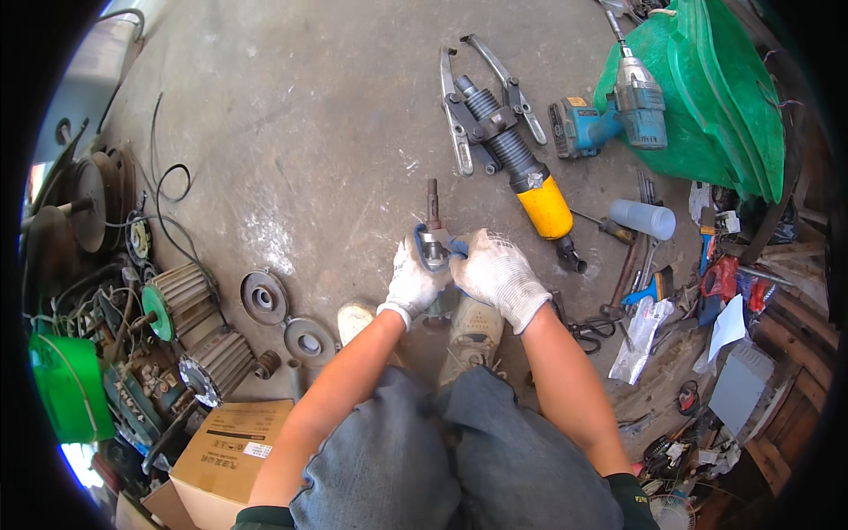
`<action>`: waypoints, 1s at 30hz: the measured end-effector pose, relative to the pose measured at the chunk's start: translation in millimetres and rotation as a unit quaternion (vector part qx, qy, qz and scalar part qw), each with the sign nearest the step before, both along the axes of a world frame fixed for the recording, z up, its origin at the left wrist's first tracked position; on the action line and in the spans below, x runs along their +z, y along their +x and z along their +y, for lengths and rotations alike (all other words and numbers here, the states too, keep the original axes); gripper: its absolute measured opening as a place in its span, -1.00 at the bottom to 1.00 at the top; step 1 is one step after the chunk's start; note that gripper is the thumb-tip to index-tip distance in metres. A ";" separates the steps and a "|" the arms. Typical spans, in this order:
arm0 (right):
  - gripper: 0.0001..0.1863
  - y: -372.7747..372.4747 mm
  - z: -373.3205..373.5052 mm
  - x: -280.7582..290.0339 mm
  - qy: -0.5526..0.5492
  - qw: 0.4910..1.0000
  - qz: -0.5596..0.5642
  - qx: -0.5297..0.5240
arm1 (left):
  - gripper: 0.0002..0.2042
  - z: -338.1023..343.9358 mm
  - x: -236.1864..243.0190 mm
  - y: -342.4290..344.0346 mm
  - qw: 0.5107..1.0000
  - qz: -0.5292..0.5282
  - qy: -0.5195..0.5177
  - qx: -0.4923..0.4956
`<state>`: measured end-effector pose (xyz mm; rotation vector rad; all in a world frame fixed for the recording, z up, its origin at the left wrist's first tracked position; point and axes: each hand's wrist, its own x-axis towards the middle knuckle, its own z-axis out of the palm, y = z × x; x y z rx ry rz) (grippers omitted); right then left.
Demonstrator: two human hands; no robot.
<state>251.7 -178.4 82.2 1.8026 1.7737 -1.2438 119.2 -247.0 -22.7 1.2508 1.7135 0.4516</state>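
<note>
Between my shoes, a steel shaft (432, 196) points away from me, with a shiny metal fitting around it. My left hand (412, 283) in a white knit glove is closed on the shaft assembly from the left. My right hand (493, 272), also gloved, grips a blue cloth (458, 250) against the assembly's right side; its fingertips are partly hidden. Just beyond, to the right, lies a yellow and black hydraulic puller (542, 207) with two steel jaws. Two metal end plates (263, 297) lie to the left.
A blue impact driver (643, 115), green plastic tubs (698, 88) and scattered brushes, scissors and hand tools (658, 287) are at the right. Motor rotors (208, 371), cables, a green bucket (66, 389) and a cardboard box (225, 442) crowd the left. The concrete floor (291, 124) stretches ahead.
</note>
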 end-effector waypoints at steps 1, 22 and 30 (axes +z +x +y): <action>-0.60 2.0 0.9 3.0 -0.011 1.000 -0.010 0.003 | -0.36 -1.4 -1.8 2.2 1.000 -0.006 -0.002 0.008; -0.57 25.1 -3.0 -8.4 -0.035 0.998 -0.038 -0.027 | -0.34 -2.8 -10.7 26.7 0.999 0.008 -0.038 0.033; -0.57 15.3 11.9 -2.5 -0.024 0.998 -0.047 0.039 | -0.05 -3.4 -19.6 27.1 0.996 0.066 -0.058 -0.007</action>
